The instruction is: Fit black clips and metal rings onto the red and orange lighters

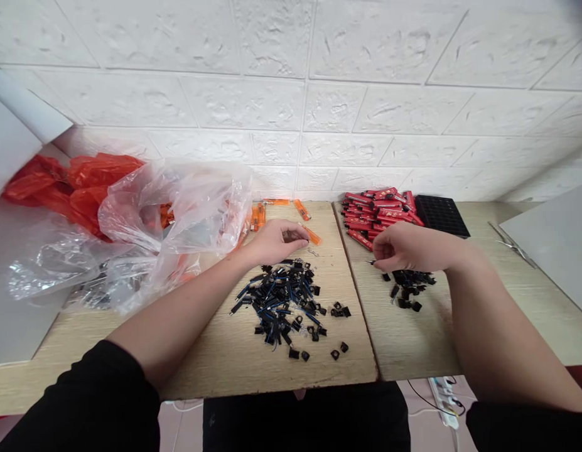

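Note:
My left hand is closed in a pinch beside an orange lighter body. A dark speck shows at its fingertips, too small to name. Below it lies a heap of black lighter igniters with blue strips, mixed with small black caps. Tiny metal bits lie just under the left fingertips. My right hand is also closed in a pinch, in front of a pile of red lighters. A tiny dark piece shows at its fingertips. Beneath this hand is a smaller heap of black parts.
Clear plastic bags and an orange-red bag crowd the left. More orange lighter bodies lie near the wall. A black gridded tray stands behind the right hand, with metal tweezers farther right. A power strip lies below the table.

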### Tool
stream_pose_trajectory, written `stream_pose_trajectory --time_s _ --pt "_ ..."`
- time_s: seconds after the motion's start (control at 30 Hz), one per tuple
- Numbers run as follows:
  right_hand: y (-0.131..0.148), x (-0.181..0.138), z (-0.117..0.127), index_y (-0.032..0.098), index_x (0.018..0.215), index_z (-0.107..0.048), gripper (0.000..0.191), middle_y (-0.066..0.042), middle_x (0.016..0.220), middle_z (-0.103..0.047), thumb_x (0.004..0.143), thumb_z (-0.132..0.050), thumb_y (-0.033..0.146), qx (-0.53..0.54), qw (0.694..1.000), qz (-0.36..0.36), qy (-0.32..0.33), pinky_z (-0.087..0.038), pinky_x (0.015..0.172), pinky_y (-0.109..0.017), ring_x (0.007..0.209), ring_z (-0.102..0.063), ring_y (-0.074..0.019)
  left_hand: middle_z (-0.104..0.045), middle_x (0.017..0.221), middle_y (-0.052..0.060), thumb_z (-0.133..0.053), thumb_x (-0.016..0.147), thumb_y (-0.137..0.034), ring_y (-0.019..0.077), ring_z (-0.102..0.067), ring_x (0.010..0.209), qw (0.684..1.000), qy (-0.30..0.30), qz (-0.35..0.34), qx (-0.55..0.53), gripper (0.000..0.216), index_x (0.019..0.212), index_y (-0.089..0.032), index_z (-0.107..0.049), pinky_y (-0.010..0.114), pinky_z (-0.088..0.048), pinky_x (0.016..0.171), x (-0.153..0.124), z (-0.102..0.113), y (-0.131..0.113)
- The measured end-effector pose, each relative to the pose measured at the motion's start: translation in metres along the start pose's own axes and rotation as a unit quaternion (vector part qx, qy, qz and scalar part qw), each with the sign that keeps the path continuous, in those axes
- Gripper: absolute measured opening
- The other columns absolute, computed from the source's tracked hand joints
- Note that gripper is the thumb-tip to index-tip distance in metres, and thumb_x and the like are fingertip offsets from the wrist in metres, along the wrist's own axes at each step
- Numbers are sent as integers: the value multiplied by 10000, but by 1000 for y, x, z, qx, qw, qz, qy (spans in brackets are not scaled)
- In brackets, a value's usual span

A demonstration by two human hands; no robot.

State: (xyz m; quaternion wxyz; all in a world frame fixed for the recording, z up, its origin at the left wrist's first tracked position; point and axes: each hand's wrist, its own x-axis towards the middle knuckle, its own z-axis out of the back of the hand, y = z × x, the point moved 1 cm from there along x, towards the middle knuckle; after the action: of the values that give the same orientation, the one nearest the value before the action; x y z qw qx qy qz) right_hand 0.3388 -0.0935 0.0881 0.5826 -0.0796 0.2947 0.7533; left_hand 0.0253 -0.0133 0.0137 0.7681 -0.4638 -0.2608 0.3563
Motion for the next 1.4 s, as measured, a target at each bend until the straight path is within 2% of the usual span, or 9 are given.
stream_pose_trajectory --time_s 0.17,0.3,0.47,0.63,0.9,1.0,1.17,1.3,1.4 --pt "-23 -12 8 199 576 -504 405 25 556 -440 831 -760 382 -33 996 -75 28 -228 554 -320 529 -313 -107 -847 1050 91 -777 894 -272 182 -738 895 1000 1 1 -12 116 967 -206 -838 344 -586 841 0 0 -2" --pt "-6 -6 5 199 611 -550 460 4 576 -513 873 -767 508 -63 994 -37 -84 -273 555 -315 535 -403 -120 -848 1026 92 -796 884 -268 169 -736 859 1000 -2 5 -17 122 970 -193 -837 336 -584 823 1 -1 1" --pt "42 17 -25 196 1047 -709 225 -29 798 -695 996 -669 412 11 946 146 -288 -416 661 -289 685 -591 -151 -846 958 94 -828 868 -289 165 -735 799 1000 -7 12 -21 146 952 -170 -839 328 -574 767 0 -1 -1" --pt "61 34 -59 220 1488 -574 449 -81 1088 -750 1072 -627 380 28 922 246 -299 -469 684 -287 676 -604 -136 -849 975 102 -864 841 -296 171 -753 814 997 17 17 -78 238 1031 -157 -822 312 -555 745 -4 -6 -11" --pt "63 36 -66 187 1176 -715 203 -88 1013 -767 1118 -562 305 36 893 310 -324 -484 708 -280 781 -674 -159 -825 900 75 -877 835 -303 162 -739 796 993 55 -5 -109 357 1141 -147 -782 293 -530 738 -9 -10 -22" --pt "59 29 -55 180 1109 -747 182 -64 908 -752 1067 -624 307 28 922 276 -269 -455 666 -278 706 -636 -146 -820 917 74 -844 864 -340 141 -684 739 997 46 -19 -51 258 1042 -155 -819 278 -498 671 -9 -4 -27" --pt "41 9 -26 196 941 -799 81 -8 793 -749 929 -750 258 67 974 214 -17 -449 608 -242 645 -619 -121 -765 756 42 -752 847 -208 117 -597 622 999 -14 0 49 116 907 -143 -827 261 -445 593 -3 11 -19" --pt "38 -5 -19 191 975 -836 164 -25 838 -782 886 -831 328 123 948 235 177 -470 589 -222 669 -658 -124 -777 761 59 -739 784 -176 130 -622 632 996 -34 24 78 110 854 -141 -817 260 -456 590 1 19 -2" --pt "46 -9 -21 209 1005 -845 172 -34 876 -804 912 -810 350 135 924 254 253 -528 660 -228 731 -720 -140 -791 804 74 -737 769 -189 131 -629 648 998 -23 23 62 118 851 -143 -808 263 -473 603 4 22 6"
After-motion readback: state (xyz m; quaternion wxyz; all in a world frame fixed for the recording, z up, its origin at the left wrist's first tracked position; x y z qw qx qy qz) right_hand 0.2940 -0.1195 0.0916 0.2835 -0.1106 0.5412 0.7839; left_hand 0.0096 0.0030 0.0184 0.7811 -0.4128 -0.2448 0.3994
